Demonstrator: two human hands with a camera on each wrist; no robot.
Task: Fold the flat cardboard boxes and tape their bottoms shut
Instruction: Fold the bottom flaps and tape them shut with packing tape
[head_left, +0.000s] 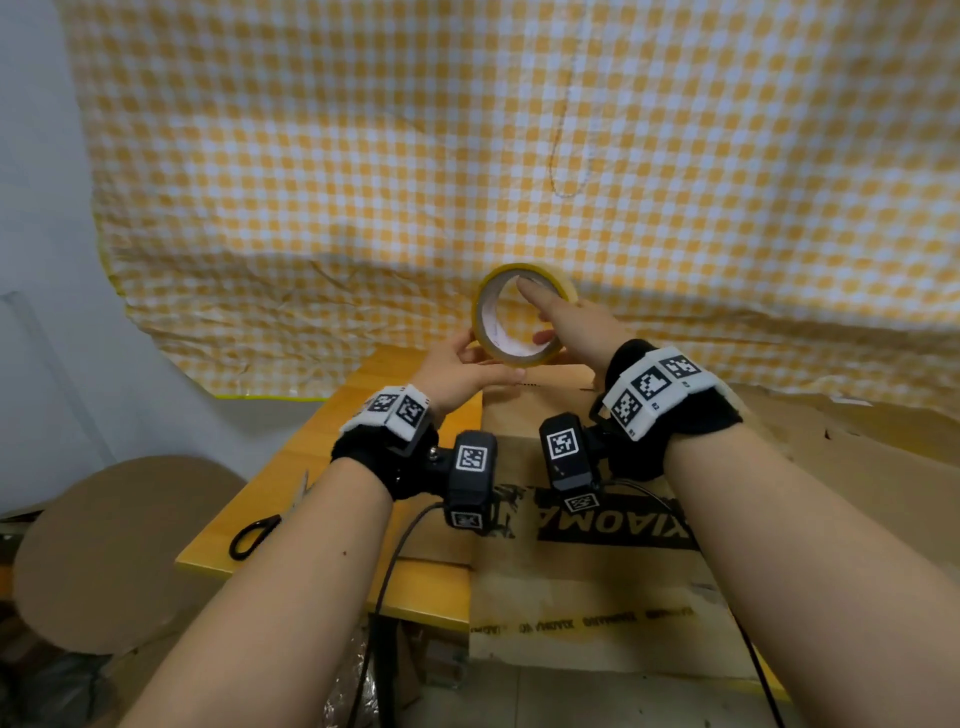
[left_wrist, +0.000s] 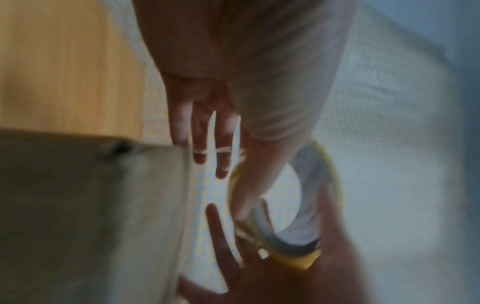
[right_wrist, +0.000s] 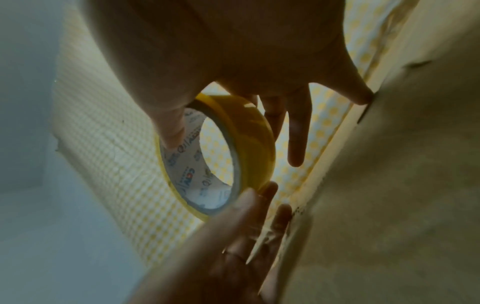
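A roll of yellowish clear tape (head_left: 519, 358) stands on edge in the air over the far edge of a brown cardboard box (head_left: 582, 452) printed XIAOMA. My right hand (head_left: 558, 319) holds the roll from the right, thumb inside the core and fingers over the outside. My left hand (head_left: 467, 366) pinches the roll's lower left rim, thumb under it. The right wrist view shows the roll (right_wrist: 249, 139), my right hand's thumb (right_wrist: 171, 131) in the core, my left hand (right_wrist: 241, 216) and the box (right_wrist: 402, 185). The left wrist view is blurred, with the roll (left_wrist: 330, 170) between both hands.
The box lies on a wooden table (head_left: 332, 467). Black-handled scissors (head_left: 257, 530) lie near the table's left edge. A yellow checkered cloth (head_left: 363, 182) hangs behind. More flat cardboard (head_left: 857, 467) lies to the right, and a round cardboard piece (head_left: 104, 545) sits lower left.
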